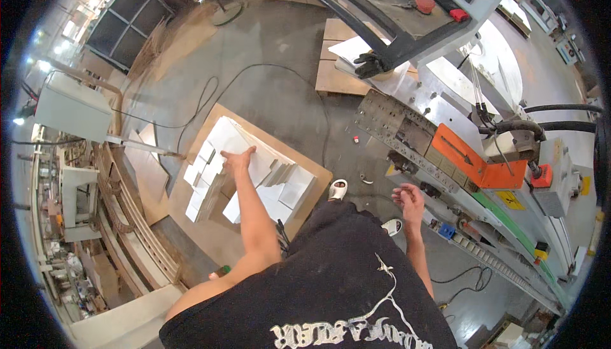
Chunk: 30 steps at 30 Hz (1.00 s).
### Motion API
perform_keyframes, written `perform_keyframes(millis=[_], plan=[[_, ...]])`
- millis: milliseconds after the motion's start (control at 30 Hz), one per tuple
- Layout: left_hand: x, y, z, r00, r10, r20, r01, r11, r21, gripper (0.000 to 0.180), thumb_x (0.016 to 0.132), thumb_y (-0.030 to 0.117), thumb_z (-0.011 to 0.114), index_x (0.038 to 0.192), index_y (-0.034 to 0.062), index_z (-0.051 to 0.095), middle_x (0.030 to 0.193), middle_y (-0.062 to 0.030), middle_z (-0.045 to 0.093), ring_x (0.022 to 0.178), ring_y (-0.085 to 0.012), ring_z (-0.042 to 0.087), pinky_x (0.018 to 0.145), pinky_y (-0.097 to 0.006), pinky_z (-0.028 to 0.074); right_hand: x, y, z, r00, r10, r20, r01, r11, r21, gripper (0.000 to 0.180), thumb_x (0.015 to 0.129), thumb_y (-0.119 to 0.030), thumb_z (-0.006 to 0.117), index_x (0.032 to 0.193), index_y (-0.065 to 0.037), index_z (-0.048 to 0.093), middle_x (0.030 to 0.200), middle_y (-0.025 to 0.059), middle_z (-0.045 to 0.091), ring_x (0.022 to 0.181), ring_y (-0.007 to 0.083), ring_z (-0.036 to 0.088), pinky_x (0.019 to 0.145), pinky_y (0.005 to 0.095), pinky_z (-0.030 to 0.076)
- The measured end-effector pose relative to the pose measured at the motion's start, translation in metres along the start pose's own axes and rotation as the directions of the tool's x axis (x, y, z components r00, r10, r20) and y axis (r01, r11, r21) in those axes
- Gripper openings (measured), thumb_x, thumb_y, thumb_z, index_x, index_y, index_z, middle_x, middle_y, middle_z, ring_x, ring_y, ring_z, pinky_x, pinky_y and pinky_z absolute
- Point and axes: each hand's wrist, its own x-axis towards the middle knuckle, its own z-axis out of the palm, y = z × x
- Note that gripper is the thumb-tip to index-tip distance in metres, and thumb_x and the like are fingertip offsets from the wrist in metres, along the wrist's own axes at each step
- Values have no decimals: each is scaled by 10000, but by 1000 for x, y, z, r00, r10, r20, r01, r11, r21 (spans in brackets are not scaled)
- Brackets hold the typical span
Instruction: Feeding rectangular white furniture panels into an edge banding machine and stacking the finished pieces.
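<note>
The person leans over a stack of white panels [254,171] piled on a brown board [216,234] that lies on the concrete floor [280,75]. The left hand [238,158] rests flat on the top panel of the stack, fingers spread and together with the palm pressing down; it does not appear to be closed around anything. The right hand [409,199] hangs free near the long machine [471,177] at the person's right, fingers loosely curled and holding nothing.

The panels lie in several uneven piles, some fanned out so that their edges step sideways, and the top one sits near the far corner of the board. They look like thin, stiff, smooth-faced boards: probably light singly but awkward in a bundle, and likely to slide on one another since the faces seem slick. A sensible hold would be at the long edges, fingers under the rim and thumb on top, rather than on the flat face. Corners may chip if knocked against the floor.

A black cable [210,94] curls across the floor beyond the board.
</note>
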Motion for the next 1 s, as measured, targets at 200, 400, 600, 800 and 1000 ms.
perform_keyframes(millis=[200,400,600,800,1000], plan=[[-68,42,-37,890,364,273,-127,775,-620,1127,605,411,816,1416,-17,160,1309,-224,431,1169,-383,460,883,-456,469,-3,-15,27,957,9,290,52,978,-204,273,897,-116,555,1154,-27,540,990,88,650,891,167,626,780,302,498],[-175,94,15,538,555,634,441,456,-773,994,706,483,731,1419,132,133,1235,-118,440,1027,-277,490,720,-440,484,-16,-73,92,883,-51,466,202,938,-280,450,870,-172,634,1273,-46,476,1046,88,634,971,180,595,823,324,491],[-264,97,46,546,495,676,486,470,-737,831,765,453,719,1356,153,218,1099,-83,463,945,-222,525,682,-378,504,-10,-81,74,928,-4,374,228,799,-556,450,855,-220,642,1219,12,517,1007,111,651,900,211,617,805,344,490],[-202,112,69,611,559,560,310,482,-819,710,838,176,687,1384,42,252,972,-92,610,719,-148,571,609,-301,455,-8,-58,24,967,167,193,-203,962,184,327,901,-138,589,1154,55,514,1026,142,636,824,215,661,723,305,538],[-212,146,85,517,693,502,113,526,-843,469,857,109,655,1220,12,374,820,-102,619,634,-137,565,555,-276,452,17,-73,-2,972,187,144,-224,920,322,314,904,-142,563,1130,68,504,1040,146,630,891,231,657,753,328,556]])
